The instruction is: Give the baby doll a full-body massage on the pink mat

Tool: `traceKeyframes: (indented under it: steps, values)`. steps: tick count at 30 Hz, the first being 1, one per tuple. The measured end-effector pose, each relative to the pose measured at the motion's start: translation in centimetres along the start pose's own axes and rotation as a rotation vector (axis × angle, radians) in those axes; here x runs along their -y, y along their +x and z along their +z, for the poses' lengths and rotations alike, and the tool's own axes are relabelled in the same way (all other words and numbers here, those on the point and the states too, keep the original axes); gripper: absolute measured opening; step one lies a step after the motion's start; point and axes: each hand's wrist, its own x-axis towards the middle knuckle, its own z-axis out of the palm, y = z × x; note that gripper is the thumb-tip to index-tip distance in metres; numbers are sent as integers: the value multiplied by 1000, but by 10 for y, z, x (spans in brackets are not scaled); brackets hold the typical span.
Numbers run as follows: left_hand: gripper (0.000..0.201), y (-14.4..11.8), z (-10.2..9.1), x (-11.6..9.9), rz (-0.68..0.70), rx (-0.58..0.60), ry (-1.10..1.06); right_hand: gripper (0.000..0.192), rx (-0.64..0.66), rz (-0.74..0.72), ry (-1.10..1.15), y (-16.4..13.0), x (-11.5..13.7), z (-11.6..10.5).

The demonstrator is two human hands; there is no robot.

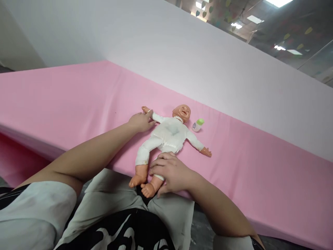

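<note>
A baby doll (pixel 170 133) with a soft white cloth body lies on its back on the pink tabletop, its arms spread and its bare feet hanging toward my lap. My left hand (pixel 142 121) has its fingers around the doll's sleeve close to the wrist, on the left side of the picture. Lower down, my right hand (pixel 173 172) is wrapped over the doll's leg, with the thumb near the ankle. Part of that leg is hidden beneath my fingers. Beside the doll's head stands a small white bottle (pixel 197 126) with a green cap, slightly tilted in view.
The pink-covered table (pixel 247 166) runs across in front of me, its near edge at my lap. Behind it rises a white wall (pixel 208 66), with a glass panel (pixel 273 31) above showing ceiling lights and leaf-shaped decorations.
</note>
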Motion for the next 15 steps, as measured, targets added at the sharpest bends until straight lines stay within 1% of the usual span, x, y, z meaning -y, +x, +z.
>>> traceKeyframes:
  steps: [1,2,4,6,7,8,9,11,12,13,15]
  values:
    - [71,-4,-1,-2,-13,-6,43,58,-42,-8,95,-1,-4,-3]
    - [67,-8,-2,-6,-23,-21,76,58,-104,3,191,-2,-8,-6]
    - [60,-16,-6,-16,-18,-88,103,48,-287,91,341,-6,-20,-12]
    - [57,-23,-9,-28,39,-159,64,35,-473,261,386,-12,-34,-18]
    - [57,-24,-10,-35,94,-179,18,33,-543,364,367,-15,-41,-21]
    - [56,-25,-11,-43,164,-186,-42,33,-587,472,325,-18,-48,-23]
    - [56,-24,-11,-50,241,-179,-108,35,-601,584,265,-21,-55,-26]
    - [58,-21,-8,-65,354,-135,-230,40,-543,797,123,-25,-68,-30]
    - [59,-19,-5,-73,371,-105,-272,43,-481,883,59,-26,-73,-31]
    - [61,-17,-2,-80,359,-72,-298,46,-417,954,6,-27,-78,-31]
    - [68,-15,5,-91,292,-18,-329,52,-329,1039,-65,-27,-87,-29]
